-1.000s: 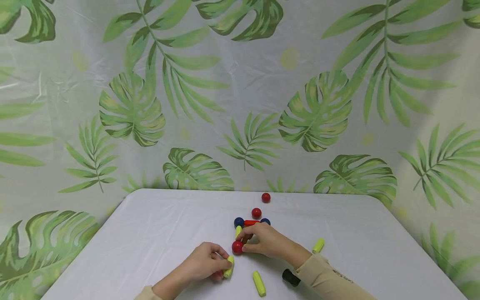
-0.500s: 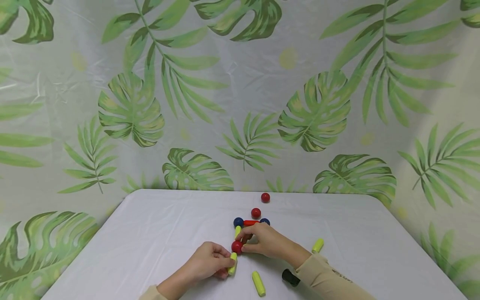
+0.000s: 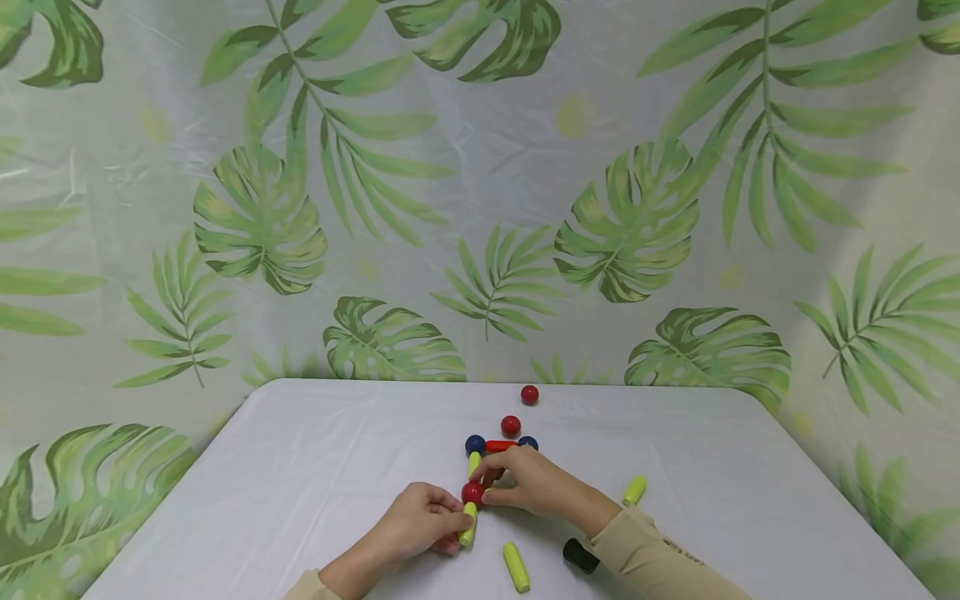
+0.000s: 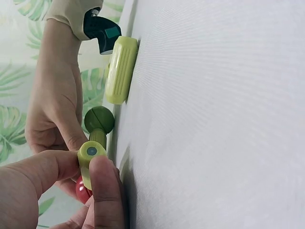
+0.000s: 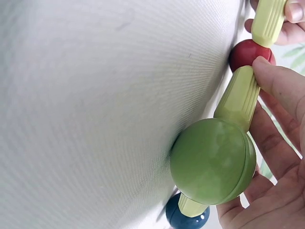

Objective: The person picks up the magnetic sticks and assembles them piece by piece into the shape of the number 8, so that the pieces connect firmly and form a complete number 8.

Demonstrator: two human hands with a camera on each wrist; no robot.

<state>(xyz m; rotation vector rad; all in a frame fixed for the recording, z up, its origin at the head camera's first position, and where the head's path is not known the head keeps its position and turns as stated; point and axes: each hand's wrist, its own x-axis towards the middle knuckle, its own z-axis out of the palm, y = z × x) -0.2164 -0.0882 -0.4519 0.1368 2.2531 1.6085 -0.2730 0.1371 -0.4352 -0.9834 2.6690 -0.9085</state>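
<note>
Brought the yellow rod end-on to the red ball at the bench, pinched in the left hand between thumb and finger. Gripped the ball in the curled right hand. Extended the line of the farther yellow rod; joined perhaps, too covered to say.

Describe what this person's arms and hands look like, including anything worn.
The left hand and right hand are bare, without gloves. Both the left sleeve and right sleeve are beige; the right one carries small dark lettering, unreadable here. Beside its cuff sits a dark, curved device with a teal patch.
</note>
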